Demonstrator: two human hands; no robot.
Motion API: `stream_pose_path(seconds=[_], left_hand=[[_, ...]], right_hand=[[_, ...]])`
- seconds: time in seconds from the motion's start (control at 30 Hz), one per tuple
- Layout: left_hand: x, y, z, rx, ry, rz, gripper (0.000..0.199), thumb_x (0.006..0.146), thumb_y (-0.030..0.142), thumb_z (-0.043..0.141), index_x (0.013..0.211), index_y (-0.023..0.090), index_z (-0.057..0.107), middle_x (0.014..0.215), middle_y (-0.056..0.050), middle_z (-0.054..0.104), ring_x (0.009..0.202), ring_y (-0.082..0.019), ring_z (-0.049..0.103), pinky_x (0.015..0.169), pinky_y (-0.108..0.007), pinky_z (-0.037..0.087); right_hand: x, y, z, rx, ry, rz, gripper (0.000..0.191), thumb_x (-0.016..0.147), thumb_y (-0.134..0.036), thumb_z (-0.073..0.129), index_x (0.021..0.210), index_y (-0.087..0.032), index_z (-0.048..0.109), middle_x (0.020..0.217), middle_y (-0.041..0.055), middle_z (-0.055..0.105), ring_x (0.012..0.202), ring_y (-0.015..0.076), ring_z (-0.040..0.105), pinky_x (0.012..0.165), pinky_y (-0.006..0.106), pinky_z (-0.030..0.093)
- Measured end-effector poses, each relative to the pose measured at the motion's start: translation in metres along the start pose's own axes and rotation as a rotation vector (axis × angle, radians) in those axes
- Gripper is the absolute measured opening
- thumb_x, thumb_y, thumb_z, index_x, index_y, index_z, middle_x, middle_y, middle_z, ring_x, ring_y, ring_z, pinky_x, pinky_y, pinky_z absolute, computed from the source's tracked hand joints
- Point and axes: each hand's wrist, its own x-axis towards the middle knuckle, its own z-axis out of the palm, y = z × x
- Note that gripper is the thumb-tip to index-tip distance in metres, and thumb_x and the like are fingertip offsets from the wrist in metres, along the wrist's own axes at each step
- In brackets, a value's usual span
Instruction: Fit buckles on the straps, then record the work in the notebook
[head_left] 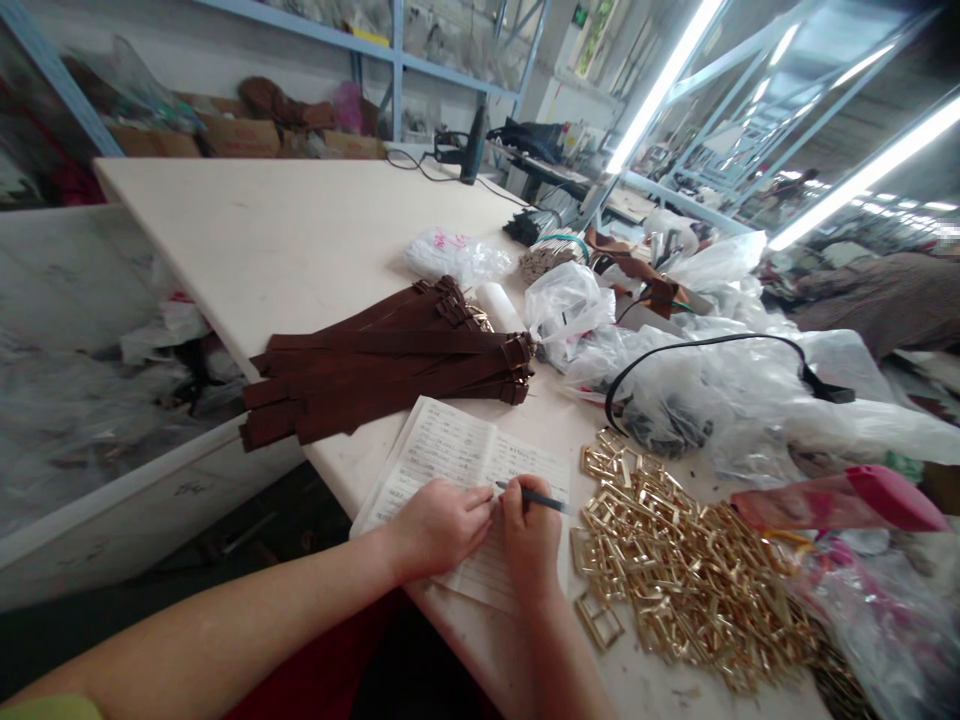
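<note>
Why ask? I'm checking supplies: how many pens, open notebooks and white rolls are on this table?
Pen: 1
Open notebook: 1
White roll: 1
Total: 3
</note>
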Motion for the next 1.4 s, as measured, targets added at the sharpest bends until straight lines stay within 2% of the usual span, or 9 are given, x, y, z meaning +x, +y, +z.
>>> stream_pose_path(seconds=[0.23, 0.73, 1.13, 1.3, 1.4], left_hand=[[-0.0007, -0.0006, -0.0014, 0.025, -0.039, 0.001, 0.025, 0.091, 0.026, 0.034, 0.091, 0.017, 0.057, 0.104, -0.005, 0.062, 0.073, -0.018, 0.060, 0.058, -0.031, 0.043], [-0.0008, 0.0001, -0.0012, 0.017, -0.017, 0.005, 0.027, 0.091, 0.025, 0.033, 0.094, 0.016, 0.058, 0.099, -0.006, 0.063, 0.072, -0.018, 0.060, 0.059, -0.030, 0.044], [-0.0013, -0.0006, 0.0013, 0.008, -0.001, 0.003, 0.026, 0.091, 0.025, 0.034, 0.089, 0.016, 0.059, 0.098, -0.007, 0.063, 0.073, -0.017, 0.060, 0.059, -0.030, 0.044], [-0.0015, -0.0005, 0.0000, 0.022, 0.000, 0.008, 0.026, 0.091, 0.026, 0.035, 0.090, 0.016, 0.059, 0.105, -0.006, 0.062, 0.073, -0.017, 0.060, 0.057, -0.030, 0.043], [-0.0009, 0.0002, -0.0025, 0.030, 0.011, 0.011, 0.025, 0.091, 0.025, 0.035, 0.092, 0.016, 0.058, 0.100, -0.007, 0.063, 0.071, -0.017, 0.060, 0.056, -0.029, 0.041]], right_hand=[[0.0002, -0.0029, -0.0011, 0.028, -0.004, 0.055, 0.023, 0.085, -0.040, 0.041, 0.078, -0.020, 0.050, 0.063, 0.0010, 0.057, 0.059, 0.0175, 0.055, 0.057, 0.029, 0.043], [0.0016, -0.0024, -0.0002, -0.038, -0.002, 0.043, 0.023, 0.085, -0.039, 0.040, 0.076, -0.020, 0.050, 0.062, -0.0001, 0.055, 0.057, 0.0164, 0.052, 0.057, 0.027, 0.040], [0.0012, -0.0032, -0.0006, 0.001, -0.009, 0.045, 0.023, 0.084, -0.039, 0.042, 0.076, -0.020, 0.051, 0.061, -0.0005, 0.055, 0.056, 0.0159, 0.052, 0.056, 0.027, 0.041], [0.0027, -0.0054, -0.0044, 0.141, 0.078, 0.145, 0.024, 0.083, -0.040, 0.043, 0.076, -0.019, 0.050, 0.058, -0.0007, 0.057, 0.052, 0.0150, 0.054, 0.054, 0.027, 0.044], [0.0039, -0.0055, -0.0073, 0.215, 0.115, 0.191, 0.025, 0.084, -0.041, 0.044, 0.076, -0.018, 0.050, 0.055, -0.0022, 0.056, 0.047, 0.0132, 0.052, 0.049, 0.025, 0.043]])
